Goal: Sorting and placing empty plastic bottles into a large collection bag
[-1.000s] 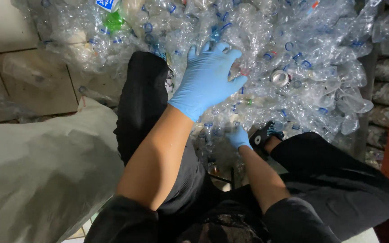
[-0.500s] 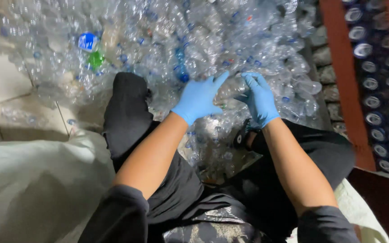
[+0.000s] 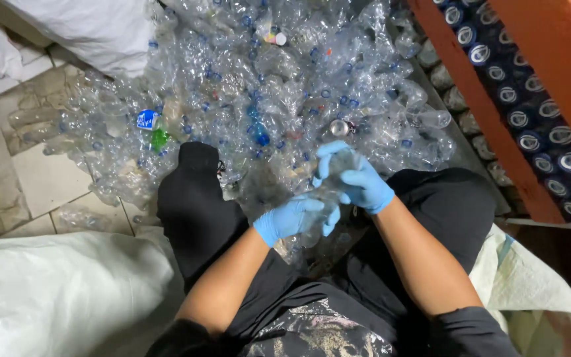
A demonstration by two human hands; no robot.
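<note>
— Bottle [image 3: 330, 192], the crushed clear one: where is it for you right now?

— Between your two gloved hands, over your lap, just this side of the heap of clear plastic bottles [image 3: 266, 86].

— Which hand has which end?

— Your right hand [image 3: 358, 180] wraps the upper end, fingers curled shut on it. Your left hand [image 3: 293, 218] clasps the lower end from below. Its long axis runs slanted, from lower left up to upper right.

— Which is closer to the white sack [image 3: 67, 291]?

— Your left; the sack lies at that knee.
</note>
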